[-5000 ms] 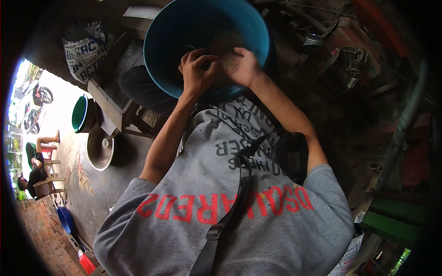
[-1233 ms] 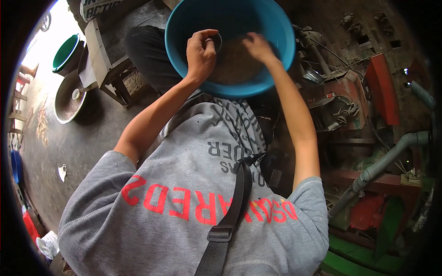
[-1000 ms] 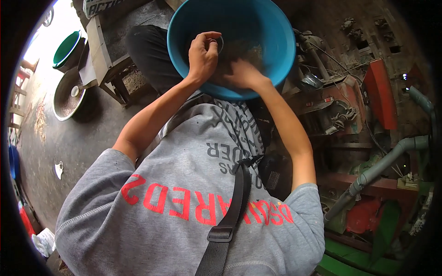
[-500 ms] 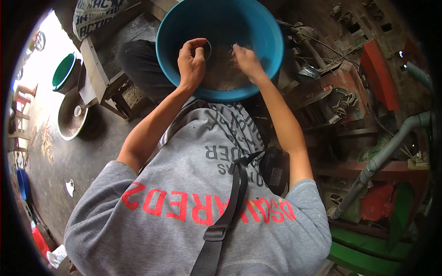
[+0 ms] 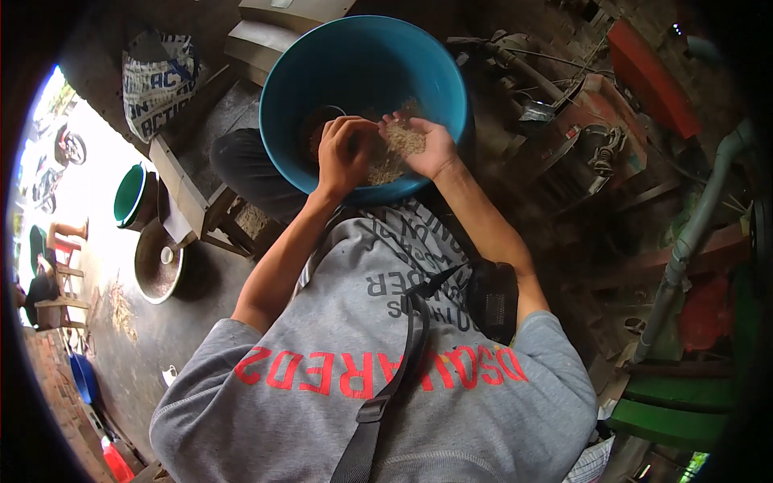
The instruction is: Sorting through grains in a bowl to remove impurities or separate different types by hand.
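head view: the right hand [image 5: 425, 146] is cupped palm up, holding a heap of grain [image 5: 400, 142] over the blue basin [image 5: 362, 60]. the left hand [image 5: 342, 153], fingers curled narrow, picks at that heap. more grain lies in the basin; sorting appears partway, with much left.

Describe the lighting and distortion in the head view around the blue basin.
Head view: daylight blows out the left rim, while the blue basin and both hands sit in dim, even shade; fisheye bends the grey pipe; black vignette rings the frame.
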Available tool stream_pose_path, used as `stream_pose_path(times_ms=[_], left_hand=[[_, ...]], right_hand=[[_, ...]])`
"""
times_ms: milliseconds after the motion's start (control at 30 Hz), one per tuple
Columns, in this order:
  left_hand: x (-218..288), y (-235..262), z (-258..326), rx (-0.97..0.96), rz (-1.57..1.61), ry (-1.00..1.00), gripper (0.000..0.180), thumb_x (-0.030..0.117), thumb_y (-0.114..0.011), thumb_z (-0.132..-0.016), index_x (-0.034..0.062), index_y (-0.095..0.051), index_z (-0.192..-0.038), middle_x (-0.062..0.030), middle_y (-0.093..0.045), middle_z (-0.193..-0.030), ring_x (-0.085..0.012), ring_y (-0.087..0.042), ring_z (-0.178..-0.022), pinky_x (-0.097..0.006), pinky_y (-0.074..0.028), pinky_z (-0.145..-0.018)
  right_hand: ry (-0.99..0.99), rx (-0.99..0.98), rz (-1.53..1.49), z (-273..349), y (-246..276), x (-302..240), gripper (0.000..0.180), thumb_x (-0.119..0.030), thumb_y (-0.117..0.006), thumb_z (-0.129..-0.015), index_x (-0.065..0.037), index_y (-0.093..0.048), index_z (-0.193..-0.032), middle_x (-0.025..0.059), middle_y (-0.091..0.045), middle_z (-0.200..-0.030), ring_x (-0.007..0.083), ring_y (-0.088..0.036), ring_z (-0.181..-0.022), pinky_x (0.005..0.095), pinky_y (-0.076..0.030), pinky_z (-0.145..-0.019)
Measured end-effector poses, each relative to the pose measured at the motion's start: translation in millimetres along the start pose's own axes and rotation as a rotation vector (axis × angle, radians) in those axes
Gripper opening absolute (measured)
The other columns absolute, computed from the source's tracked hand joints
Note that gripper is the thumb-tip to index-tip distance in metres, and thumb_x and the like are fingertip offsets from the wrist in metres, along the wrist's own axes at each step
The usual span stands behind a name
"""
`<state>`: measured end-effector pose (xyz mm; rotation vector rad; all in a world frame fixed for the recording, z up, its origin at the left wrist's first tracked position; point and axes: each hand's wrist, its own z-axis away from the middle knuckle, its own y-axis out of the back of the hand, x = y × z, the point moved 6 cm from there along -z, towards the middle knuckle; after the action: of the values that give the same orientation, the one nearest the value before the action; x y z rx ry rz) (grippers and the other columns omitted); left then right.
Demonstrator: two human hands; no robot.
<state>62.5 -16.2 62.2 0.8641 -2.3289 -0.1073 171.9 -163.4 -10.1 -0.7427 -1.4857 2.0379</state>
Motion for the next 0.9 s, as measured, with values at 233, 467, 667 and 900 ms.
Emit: stream_pose_path(times_ms=[233,467,667,900], left_hand=[[10,-7,-1,-0.11,-0.08,-0.109,0.022,0.011,-0.075,-0.084,0.013,-0.075,-0.106,-0.0079,-0.07,-0.114,-0.0309,-0.062,-0.109,-0.043,-0.046,-0.098],[22,-13,-1,-0.148,-0.098,-0.159,0.027,0.013,-0.079,-0.081,0.0158,-0.075,-0.109,-0.0077,-0.069,-0.117,-0.0319,-0.061,-0.114,-0.046,-0.045,-0.1],[10,-17,2,-0.14,-0.121,-0.131,0.027,0.015,-0.083,-0.079,0.0184,-0.078,-0.106,-0.0064,-0.069,-0.117,-0.0308,-0.062,-0.114,-0.045,-0.046,-0.099],[5,-20,2,-0.155,-0.134,-0.12,0.026,0.014,-0.083,-0.079,0.018,-0.079,-0.104,-0.0054,-0.071,-0.116,-0.0307,-0.062,-0.113,-0.044,-0.047,-0.099]], right_hand=[[0.102,0.057,0.205,13,-15,7,0.051,-0.025,-0.027,-0.106,0.01,-0.051,-0.135,0.0284,-0.057,-0.14,0.0411,-0.055,-0.133,0.0525,-0.042,-0.118],[0.114,0.034,0.203,14,-14,6,0.051,-0.024,-0.025,-0.107,0.008,-0.053,-0.136,0.026,-0.059,-0.14,0.039,-0.057,-0.131,0.0506,-0.043,-0.117],[0.081,0.004,0.251,10,-12,7,0.051,-0.024,-0.026,-0.107,0.006,-0.054,-0.136,0.0246,-0.06,-0.139,0.0377,-0.059,-0.129,0.0504,-0.045,-0.115],[0.035,0.006,0.262,5,-5,4,0.049,-0.028,-0.028,-0.106,0.002,-0.056,-0.132,0.0229,-0.064,-0.134,0.0369,-0.063,-0.123,0.0504,-0.049,-0.109]])
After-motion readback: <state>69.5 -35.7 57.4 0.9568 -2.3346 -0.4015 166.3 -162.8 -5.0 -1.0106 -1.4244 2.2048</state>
